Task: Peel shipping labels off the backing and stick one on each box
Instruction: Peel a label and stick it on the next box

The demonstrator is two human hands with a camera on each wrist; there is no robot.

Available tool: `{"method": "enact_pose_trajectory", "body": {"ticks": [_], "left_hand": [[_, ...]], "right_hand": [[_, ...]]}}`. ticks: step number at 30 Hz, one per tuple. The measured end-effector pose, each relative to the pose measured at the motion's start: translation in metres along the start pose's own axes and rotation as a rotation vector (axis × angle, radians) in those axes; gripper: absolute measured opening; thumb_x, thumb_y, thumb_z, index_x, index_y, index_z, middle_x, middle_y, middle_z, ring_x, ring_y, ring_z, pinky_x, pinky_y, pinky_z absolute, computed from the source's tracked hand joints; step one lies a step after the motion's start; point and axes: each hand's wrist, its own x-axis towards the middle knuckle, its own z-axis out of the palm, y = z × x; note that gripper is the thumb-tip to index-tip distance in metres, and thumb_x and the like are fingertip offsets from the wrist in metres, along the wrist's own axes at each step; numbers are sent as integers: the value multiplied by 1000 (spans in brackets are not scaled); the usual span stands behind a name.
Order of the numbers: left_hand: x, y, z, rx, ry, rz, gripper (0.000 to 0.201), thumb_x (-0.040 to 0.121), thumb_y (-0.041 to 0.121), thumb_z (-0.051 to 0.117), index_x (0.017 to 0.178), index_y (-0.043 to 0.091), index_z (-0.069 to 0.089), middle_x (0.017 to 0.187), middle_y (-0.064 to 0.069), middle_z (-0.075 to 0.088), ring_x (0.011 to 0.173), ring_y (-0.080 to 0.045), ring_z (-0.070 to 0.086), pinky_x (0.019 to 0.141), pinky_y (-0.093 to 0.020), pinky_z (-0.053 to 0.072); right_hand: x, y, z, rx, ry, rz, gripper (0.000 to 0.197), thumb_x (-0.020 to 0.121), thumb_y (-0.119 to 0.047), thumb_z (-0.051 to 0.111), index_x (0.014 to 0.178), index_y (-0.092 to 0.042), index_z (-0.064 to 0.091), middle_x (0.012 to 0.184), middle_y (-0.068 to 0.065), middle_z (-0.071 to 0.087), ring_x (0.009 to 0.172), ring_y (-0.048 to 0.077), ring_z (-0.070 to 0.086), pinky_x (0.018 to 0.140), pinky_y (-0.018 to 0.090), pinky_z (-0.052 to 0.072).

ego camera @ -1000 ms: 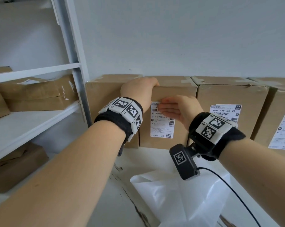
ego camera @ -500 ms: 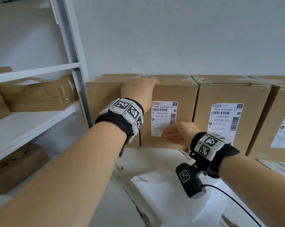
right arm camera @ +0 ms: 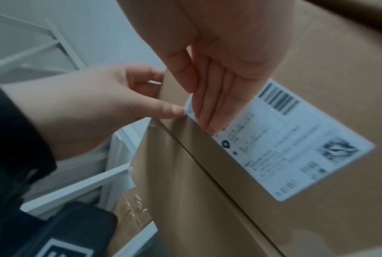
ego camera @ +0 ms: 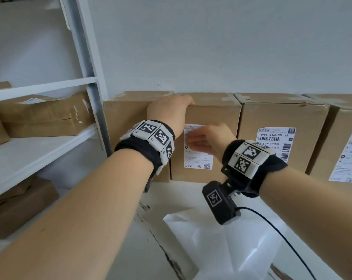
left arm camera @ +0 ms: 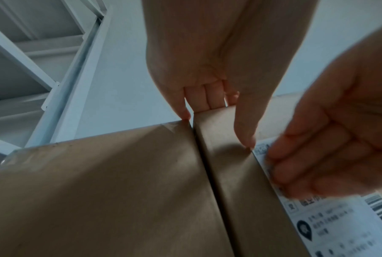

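Note:
Several brown cardboard boxes stand in a row against the wall. My left hand [ego camera: 171, 112] grips the top left corner of the second box [ego camera: 215, 116], fingers curled over its top edge and thumb [left arm camera: 245, 137] on its front. A white shipping label [ego camera: 199, 158] sits on that box's front. My right hand [ego camera: 205, 138] lies flat on the label's upper part, straight fingers [right arm camera: 210, 107] pressing the label [right arm camera: 291, 149]; it looks blurred. The third box [ego camera: 282, 116] and the fourth box [ego camera: 346, 122] each carry a label. The leftmost box [ego camera: 128, 118] shows no label.
A white metal shelf unit [ego camera: 41, 146] stands at the left and holds more cardboard boxes [ego camera: 41, 116]. White glossy sheets [ego camera: 221, 249] lie on the table in front of me. A black cable [ego camera: 288, 245] trails from the right wrist camera.
My right hand slid down the label to its lower edge, then moved back up to its upper part. The left hand has kept its grip on the box corner.

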Motion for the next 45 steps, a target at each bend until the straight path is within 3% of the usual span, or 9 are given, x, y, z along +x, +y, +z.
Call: {"method": "enact_pose_trajectory", "body": {"ticks": [5,13,16,20,24,30,37,41,45], "left_hand": [[0,-1,-1,2,-12,-1,51,88,6,57,130,34,49,144,4,45,136,-21,39,97,-34,40],[0,0,-2,24,-31,16,52,86,11,62,131,34,48,146,3,42,133,-22,43,97,-34,41],[0,0,-2,40,-48,16,58,81,23,72,132,33,46,148,3,40,140,-21,34,101,-36,39],[0,1,-2,38,-40,8,58,80,27,72,132,31,47,148,2,41,141,-21,32,102,-37,39],[1,0,-1,13,-36,0,54,84,24,68,133,32,47,148,1,41,141,-21,31,103,-35,37],[3,-1,1,-14,-10,-3,51,85,16,66,130,32,49,144,-1,47,138,-22,36,101,-34,38],[3,-3,1,-7,8,19,50,90,3,50,130,33,49,145,2,45,138,-21,36,101,-33,38],[3,-4,0,-5,-5,16,54,88,3,53,131,35,48,146,1,44,138,-20,37,101,-33,38],[1,-2,-4,0,-23,20,59,86,-1,50,132,35,47,148,1,41,138,-19,37,103,-33,37]], "right_hand": [[-1,-3,13,27,-12,-36,26,89,2,52,111,15,59,114,32,61,108,39,61,89,36,52],[15,44,17,-126,-55,180,23,87,3,52,106,11,63,114,27,64,109,36,61,92,38,51],[18,55,13,-197,-50,249,13,87,1,54,90,7,65,102,23,67,96,32,64,92,39,52],[15,57,1,-253,-21,268,15,89,2,52,83,9,63,76,16,61,75,28,61,86,38,53],[6,36,-15,-201,30,211,15,89,4,50,80,10,61,82,20,64,77,31,63,79,36,55],[-6,-7,-14,22,48,-40,22,89,4,49,104,16,61,103,29,65,87,34,65,70,30,57],[0,-15,10,85,67,-207,21,88,3,49,76,0,66,84,20,70,78,29,67,78,33,57],[2,-5,15,42,43,-191,18,90,1,48,92,7,65,100,28,67,92,34,66,84,36,56],[1,5,22,31,-24,-50,26,93,0,46,111,14,59,115,32,61,104,38,62,87,34,51]]}}
